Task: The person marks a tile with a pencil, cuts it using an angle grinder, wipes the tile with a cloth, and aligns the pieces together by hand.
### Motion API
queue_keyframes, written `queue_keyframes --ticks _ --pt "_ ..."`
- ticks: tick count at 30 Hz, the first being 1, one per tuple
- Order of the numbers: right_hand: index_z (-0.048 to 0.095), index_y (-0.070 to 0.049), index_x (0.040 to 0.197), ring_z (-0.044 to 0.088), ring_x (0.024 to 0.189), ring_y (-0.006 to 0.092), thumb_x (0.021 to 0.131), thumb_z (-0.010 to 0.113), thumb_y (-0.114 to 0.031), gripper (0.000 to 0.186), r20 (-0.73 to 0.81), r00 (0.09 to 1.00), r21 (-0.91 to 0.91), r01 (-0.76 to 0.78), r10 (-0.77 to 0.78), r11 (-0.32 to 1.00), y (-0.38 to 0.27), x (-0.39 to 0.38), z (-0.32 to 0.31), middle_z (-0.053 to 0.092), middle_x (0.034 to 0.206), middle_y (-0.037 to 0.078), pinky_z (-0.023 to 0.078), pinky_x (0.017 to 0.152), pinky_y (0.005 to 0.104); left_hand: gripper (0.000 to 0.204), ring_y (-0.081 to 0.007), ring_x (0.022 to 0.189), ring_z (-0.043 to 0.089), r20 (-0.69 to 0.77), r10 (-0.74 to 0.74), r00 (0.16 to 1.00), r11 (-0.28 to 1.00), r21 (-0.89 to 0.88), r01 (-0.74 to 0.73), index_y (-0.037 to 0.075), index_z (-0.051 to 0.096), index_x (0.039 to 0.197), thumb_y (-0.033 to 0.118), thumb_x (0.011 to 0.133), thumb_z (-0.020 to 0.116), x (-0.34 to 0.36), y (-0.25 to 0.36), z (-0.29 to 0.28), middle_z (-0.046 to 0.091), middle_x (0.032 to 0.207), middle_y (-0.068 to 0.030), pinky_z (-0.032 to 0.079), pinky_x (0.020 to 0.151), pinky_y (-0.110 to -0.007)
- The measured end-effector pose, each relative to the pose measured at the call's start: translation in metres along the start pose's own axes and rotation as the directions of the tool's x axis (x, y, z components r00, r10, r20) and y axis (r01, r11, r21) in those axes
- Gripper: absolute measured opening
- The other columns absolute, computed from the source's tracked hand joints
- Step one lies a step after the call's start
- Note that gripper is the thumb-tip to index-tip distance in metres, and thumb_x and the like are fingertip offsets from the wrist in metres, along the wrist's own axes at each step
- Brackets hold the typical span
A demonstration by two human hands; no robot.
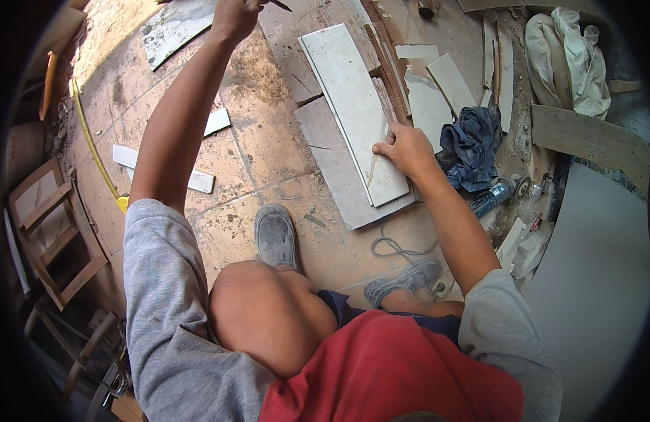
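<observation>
Near the middle of the tan tiled floor (pixel 268 158), a long white rectangular panel (pixel 349 98) lies aslant on a wider grey flat board (pixel 321 144). At its near right edge is the person's right hand (pixel 407 150): the grip is closed on that edge, thumb pressed on the upper face; how far the fingers reach beneath cannot be told. Well apart, at the top edge of the view, the left hand (pixel 236 19) has its grip closed around a slim dark pointed tool (pixel 280 5); part of this hand is cut off.

Just right of the right hand sits a crumpled dark blue cloth (pixel 472 148), with a blue cylindrical power tool (pixel 492 197) beside it. A thin grey looped cord (pixel 388 247) lies on the floor near the board's lower end. Toward the left are narrow white strips (pixel 218 122), partly behind the left forearm, and a yellow tape measure (pixel 122 204) with its blade pulled out.
</observation>
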State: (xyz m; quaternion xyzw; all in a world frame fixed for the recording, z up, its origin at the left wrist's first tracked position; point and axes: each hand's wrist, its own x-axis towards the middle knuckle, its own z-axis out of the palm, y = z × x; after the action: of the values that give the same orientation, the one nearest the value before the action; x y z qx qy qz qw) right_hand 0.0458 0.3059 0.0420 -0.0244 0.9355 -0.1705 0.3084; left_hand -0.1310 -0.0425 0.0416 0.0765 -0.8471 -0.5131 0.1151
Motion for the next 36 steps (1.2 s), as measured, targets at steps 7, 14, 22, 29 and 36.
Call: queue_keyframes --ticks 7,14,22,29,36 --pt "0.067 -0.006 0.085 0.068 0.082 0.0323 0.075 0.081 -0.039 0.037 0.001 1.000 0.014 -0.006 0.006 1.000 0.002 0.000 0.001 0.071 0.082 0.013 0.052 0.072 0.0434 0.019 -0.0170 0.084 0.065 -0.147 0.107 0.983 0.968 -0.213 -0.137 0.004 0.048 0.112 0.006 0.097 0.060 0.015 -0.012 -0.056 0.064 0.096 -0.0071 0.055 0.068 -0.030" --pt "0.067 -0.005 0.085 0.068 0.081 0.0326 0.073 0.082 -0.040 0.039 -0.024 0.999 0.027 -0.035 0.036 0.999 0.001 -0.009 -0.004 0.071 0.082 0.015 0.052 0.072 0.0425 0.020 -0.0245 0.095 0.071 -0.150 -0.153 0.977 0.869 -0.492 0.061 0.004 0.042 0.114 0.012 0.101 0.056 -0.104 -0.051 -0.067 0.069 0.104 -0.0176 0.060 0.077 -0.032" --pt "0.066 -0.002 0.101 0.067 0.083 0.0291 0.068 0.087 -0.045 0.058 -0.181 0.981 0.015 -0.069 0.071 0.998 0.000 -0.031 0.001 0.070 0.093 0.014 0.053 0.075 0.0392 0.017 -0.0176 0.078 0.067 0.035 -0.649 0.760 0.646 -0.503 0.574 0.009 0.047 0.109 0.019 0.101 0.059 -0.242 -0.100 -0.074 0.065 0.091 -0.0091 0.056 0.068 -0.029" --pt "0.060 0.002 0.115 0.065 0.104 0.0363 0.065 0.086 -0.049 0.076 -0.135 0.981 -0.113 -0.152 0.137 0.982 -0.024 -0.042 0.007 0.063 0.117 0.020 0.054 0.085 0.0449 0.018 -0.0128 0.073 0.062 0.122 -0.668 0.734 0.672 -0.324 0.666 0.006 0.050 0.104 0.020 0.100 0.060 -0.260 -0.116 -0.070 0.063 0.085 -0.0065 0.053 0.062 -0.026" --pt "0.054 0.002 0.125 0.065 0.105 0.0378 0.062 0.087 -0.053 0.090 -0.128 0.977 -0.195 -0.195 0.172 0.961 -0.040 -0.051 0.008 0.055 0.121 0.019 0.055 0.085 0.0449 0.018 -0.0090 0.067 0.057 0.103 -0.671 0.734 0.703 -0.225 0.674 0.004 0.054 0.105 0.018 0.098 0.063 -0.256 -0.129 -0.070 0.060 0.082 -0.0030 0.049 0.056 -0.024"
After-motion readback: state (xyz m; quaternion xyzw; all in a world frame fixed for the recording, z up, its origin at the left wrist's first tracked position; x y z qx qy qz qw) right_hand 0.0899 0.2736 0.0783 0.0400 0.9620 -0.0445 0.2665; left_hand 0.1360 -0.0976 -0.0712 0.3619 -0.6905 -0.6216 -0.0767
